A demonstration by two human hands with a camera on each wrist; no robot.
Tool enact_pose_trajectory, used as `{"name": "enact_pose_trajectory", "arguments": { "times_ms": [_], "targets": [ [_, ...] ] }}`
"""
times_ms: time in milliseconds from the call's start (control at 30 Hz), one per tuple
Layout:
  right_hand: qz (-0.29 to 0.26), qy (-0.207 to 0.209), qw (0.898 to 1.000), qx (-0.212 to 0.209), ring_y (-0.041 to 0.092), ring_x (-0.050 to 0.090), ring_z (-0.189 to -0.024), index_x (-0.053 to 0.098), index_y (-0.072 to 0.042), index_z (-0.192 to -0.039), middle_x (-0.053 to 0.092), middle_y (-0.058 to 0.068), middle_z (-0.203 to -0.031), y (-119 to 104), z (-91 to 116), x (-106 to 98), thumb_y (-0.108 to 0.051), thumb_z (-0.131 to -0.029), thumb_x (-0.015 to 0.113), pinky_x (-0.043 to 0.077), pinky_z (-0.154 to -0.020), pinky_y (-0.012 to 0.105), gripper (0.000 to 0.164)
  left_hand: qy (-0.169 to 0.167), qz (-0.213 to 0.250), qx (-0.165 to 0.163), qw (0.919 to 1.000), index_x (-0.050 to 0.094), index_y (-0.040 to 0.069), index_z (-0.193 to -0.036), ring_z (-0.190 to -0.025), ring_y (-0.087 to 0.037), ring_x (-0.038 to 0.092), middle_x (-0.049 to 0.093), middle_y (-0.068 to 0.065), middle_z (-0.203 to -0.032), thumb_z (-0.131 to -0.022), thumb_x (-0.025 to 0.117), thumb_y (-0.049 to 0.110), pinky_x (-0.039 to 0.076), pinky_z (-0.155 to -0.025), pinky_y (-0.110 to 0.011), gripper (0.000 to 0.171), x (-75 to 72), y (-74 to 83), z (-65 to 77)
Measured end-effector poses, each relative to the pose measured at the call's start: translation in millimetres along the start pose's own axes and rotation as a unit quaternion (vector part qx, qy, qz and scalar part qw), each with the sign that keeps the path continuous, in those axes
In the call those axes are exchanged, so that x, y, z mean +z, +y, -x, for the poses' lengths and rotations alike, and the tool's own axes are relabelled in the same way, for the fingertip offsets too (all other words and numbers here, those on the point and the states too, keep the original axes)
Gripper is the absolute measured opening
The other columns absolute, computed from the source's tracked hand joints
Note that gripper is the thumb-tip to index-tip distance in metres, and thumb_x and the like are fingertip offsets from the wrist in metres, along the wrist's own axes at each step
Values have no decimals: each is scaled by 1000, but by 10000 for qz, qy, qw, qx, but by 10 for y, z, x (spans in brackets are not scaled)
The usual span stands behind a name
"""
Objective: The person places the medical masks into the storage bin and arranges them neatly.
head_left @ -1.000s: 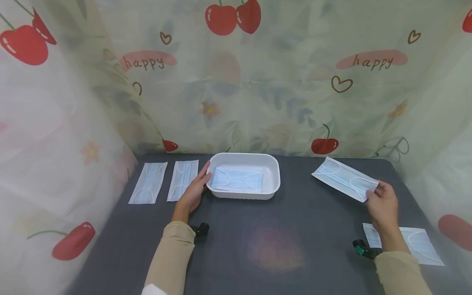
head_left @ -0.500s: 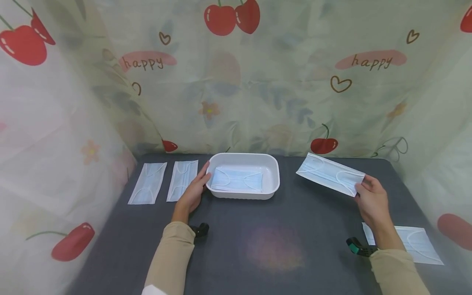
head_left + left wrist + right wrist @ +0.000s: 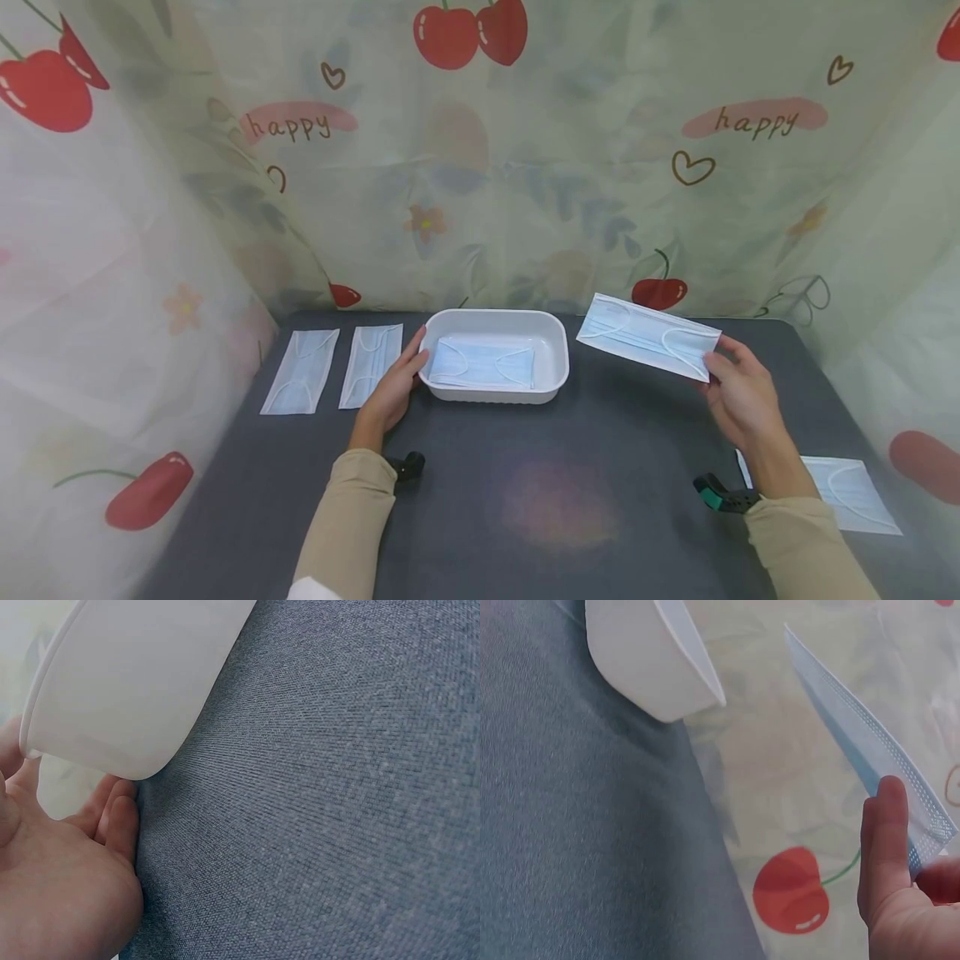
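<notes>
The right grip (image 3: 742, 393) pinched one blue mask (image 3: 647, 337), which extended to its left above the worktop (image 3: 465, 500). The left grip (image 3: 388, 396) held the rim of the white tray (image 3: 552, 360), which stood just right of it with another mask (image 3: 482, 365) inside.

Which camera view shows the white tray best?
The head view: the tray appears nearly whole, with a mask inside. The left wrist view shows some outer wall and rim; the right wrist view, one end, cut by the frame.
</notes>
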State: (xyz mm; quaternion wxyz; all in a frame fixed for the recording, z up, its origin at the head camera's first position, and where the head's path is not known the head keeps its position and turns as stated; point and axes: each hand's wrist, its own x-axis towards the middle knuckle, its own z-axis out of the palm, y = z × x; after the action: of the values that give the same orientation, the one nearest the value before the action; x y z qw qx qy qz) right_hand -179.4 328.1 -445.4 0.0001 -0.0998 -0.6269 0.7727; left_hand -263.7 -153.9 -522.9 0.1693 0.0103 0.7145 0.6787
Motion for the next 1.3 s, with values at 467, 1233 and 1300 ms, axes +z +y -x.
{"name": "enact_pose_trajectory", "arguments": {
  "times_ms": [467, 1233, 1300],
  "targets": [
    [-248, -335, 9986, -324, 5, 65, -100, 32, -16, -148, 59, -5, -124, -79, 56, 193, -17, -107, 52, 56, -78, 19, 46, 36, -8, -37, 10000, 14, 45, -162, -162, -16, -3, 1, 14, -173, -112, 33, 35, 4, -132, -50, 54, 3, 21, 15],
    [-175, -782, 9965, -243, 6, 70, -97, 35, -13, -146, 63, 0, -119, 22, -39, 659, -12, -109, 45, 60, -80, 21, 38, -72, 155, -178, 9997, 11, 36, -165, -162, -18, -4, 0, 9, -174, -113, 32, 31, 1, -132, -51, 56, 41, 202, 131],
    [-138, -765, 9968, -207, 6, 70, -97, 37, -14, -145, 64, -1, -118, 37, -53, 710, -12, -109, 45, 60, -80, 21, 37, -62, 145, -185, 9997, 11, 38, -164, -162, -18, -4, -1, 10, -174, -113, 33, 32, 1, -132, -50, 56, 41, 199, 131]
  ]
}}
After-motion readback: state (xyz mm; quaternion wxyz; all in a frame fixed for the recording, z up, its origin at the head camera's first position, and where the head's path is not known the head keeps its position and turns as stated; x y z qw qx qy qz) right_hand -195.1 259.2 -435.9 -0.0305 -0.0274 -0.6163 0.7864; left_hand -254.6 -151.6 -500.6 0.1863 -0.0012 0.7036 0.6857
